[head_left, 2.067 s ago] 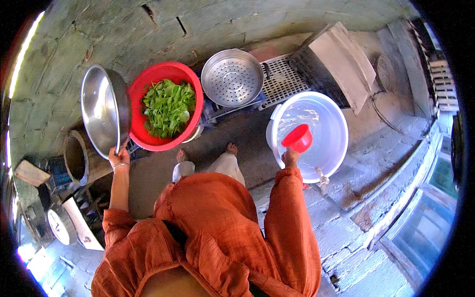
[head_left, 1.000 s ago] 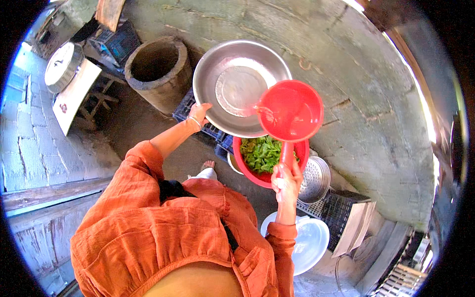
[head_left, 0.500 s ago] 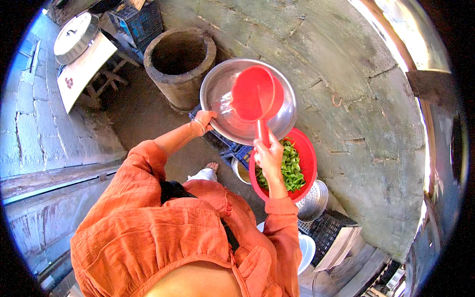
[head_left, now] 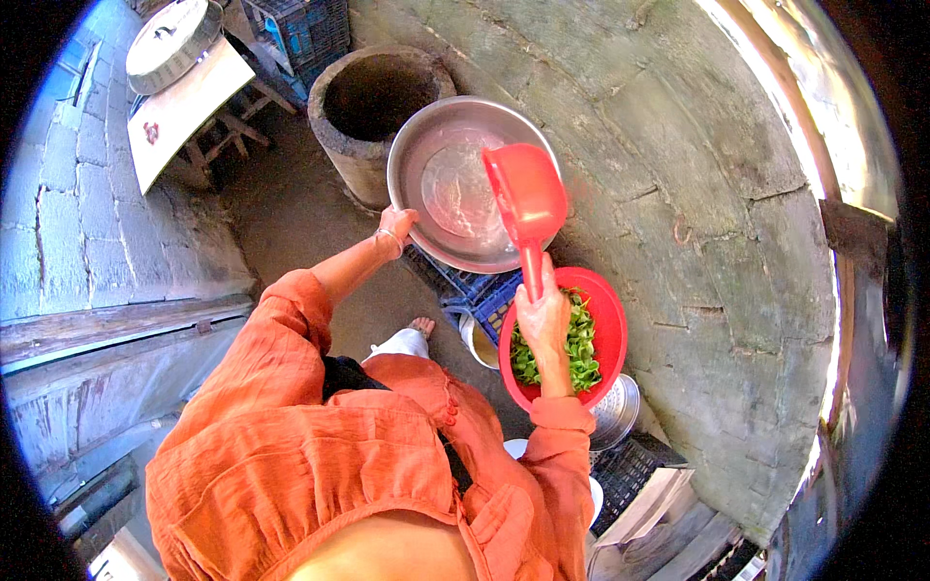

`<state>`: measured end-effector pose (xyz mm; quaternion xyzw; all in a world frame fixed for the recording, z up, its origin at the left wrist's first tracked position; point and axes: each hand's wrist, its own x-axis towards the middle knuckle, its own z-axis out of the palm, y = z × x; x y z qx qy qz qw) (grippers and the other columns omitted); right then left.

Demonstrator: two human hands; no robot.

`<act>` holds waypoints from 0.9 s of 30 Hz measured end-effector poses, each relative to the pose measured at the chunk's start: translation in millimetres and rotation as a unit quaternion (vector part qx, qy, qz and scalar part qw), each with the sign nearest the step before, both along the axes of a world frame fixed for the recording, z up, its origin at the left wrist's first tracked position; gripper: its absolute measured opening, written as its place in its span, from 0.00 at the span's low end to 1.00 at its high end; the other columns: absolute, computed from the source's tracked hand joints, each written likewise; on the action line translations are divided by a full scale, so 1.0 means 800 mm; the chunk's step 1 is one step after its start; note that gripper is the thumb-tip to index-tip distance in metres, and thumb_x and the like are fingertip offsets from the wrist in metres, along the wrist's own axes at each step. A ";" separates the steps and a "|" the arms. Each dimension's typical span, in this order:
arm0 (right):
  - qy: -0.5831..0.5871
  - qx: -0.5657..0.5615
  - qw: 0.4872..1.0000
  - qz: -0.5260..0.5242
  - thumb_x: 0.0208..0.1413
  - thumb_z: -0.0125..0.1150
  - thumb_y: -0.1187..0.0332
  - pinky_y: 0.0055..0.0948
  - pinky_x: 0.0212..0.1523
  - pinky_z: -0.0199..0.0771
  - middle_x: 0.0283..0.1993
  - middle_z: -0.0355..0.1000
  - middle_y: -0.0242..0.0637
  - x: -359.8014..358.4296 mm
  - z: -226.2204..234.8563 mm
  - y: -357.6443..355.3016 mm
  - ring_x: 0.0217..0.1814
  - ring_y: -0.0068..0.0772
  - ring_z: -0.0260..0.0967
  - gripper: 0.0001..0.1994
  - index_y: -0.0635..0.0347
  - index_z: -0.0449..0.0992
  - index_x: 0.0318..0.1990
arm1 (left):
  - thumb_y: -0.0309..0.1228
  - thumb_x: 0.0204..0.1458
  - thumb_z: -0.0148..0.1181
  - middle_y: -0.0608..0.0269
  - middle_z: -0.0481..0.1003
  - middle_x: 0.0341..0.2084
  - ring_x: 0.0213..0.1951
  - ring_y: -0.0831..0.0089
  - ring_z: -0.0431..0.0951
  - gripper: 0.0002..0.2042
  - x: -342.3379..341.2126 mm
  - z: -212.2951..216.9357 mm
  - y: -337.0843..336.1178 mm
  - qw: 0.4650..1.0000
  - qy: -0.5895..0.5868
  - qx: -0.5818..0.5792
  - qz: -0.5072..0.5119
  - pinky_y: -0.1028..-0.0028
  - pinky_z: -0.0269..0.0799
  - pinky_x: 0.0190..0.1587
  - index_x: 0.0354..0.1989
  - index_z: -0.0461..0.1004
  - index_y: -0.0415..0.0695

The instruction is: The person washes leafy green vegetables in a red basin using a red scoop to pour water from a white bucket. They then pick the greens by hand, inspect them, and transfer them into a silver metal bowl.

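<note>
Red plastic scoop (head_left: pixel 524 197) tipped into wide round steel basin (head_left: pixel 469 182), rinsing step in hand by the look of it.

Scoop gripped by its handle in closed right hand (head_left: pixel 544 315), bowl turned down over the basin's middle; basin tilted and pinched at its near rim by closed left hand (head_left: pixel 397 225). Below the right hand, red plastic colander of green leaves (head_left: pixel 604 329) on blue crate (head_left: pixel 484 295); grey stone cylinder (head_left: pixel 366 107) just behind the basin. Next likely needs a steady left grip and a swirl to wet the whole inside.

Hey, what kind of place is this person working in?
Probably an outdoor wash-up or kitchen yard: rough stone paving, a round stone basin, and a red bowl of leafy greens set on crates.
</note>
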<state>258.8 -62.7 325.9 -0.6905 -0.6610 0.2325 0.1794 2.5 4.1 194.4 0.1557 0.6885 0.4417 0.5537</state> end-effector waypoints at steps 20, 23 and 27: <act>0.298 0.247 0.866 -0.317 0.49 0.50 0.78 0.17 0.18 0.58 0.51 0.62 0.38 0.056 0.034 -0.077 0.20 0.18 0.55 0.30 0.59 0.50 0.62 | 0.26 0.46 0.41 0.25 0.56 0.51 0.10 0.80 0.54 0.26 -0.086 0.004 0.091 0.794 -0.607 -0.041 -0.002 0.87 0.49 0.08 0.54 0.46 0.28; 0.345 0.231 0.846 -0.334 0.49 0.51 0.78 0.15 0.18 0.57 0.49 0.63 0.36 0.063 0.019 -0.100 0.20 0.16 0.55 0.29 0.59 0.52 0.61 | 0.26 0.49 0.41 0.40 0.48 0.59 0.14 0.79 0.61 0.27 -0.066 0.027 0.120 0.598 -0.801 -0.008 0.030 0.84 0.54 0.07 0.60 0.45 0.35; 0.349 0.227 0.834 -0.362 0.50 0.48 0.81 0.14 0.14 0.54 0.29 0.62 0.28 0.069 -0.002 -0.124 0.16 0.13 0.52 0.30 0.55 0.51 0.62 | 0.27 0.50 0.42 0.44 0.58 0.55 0.13 0.78 0.64 0.29 -0.041 0.038 0.174 0.480 -0.871 0.102 0.035 0.81 0.54 0.05 0.62 0.44 0.39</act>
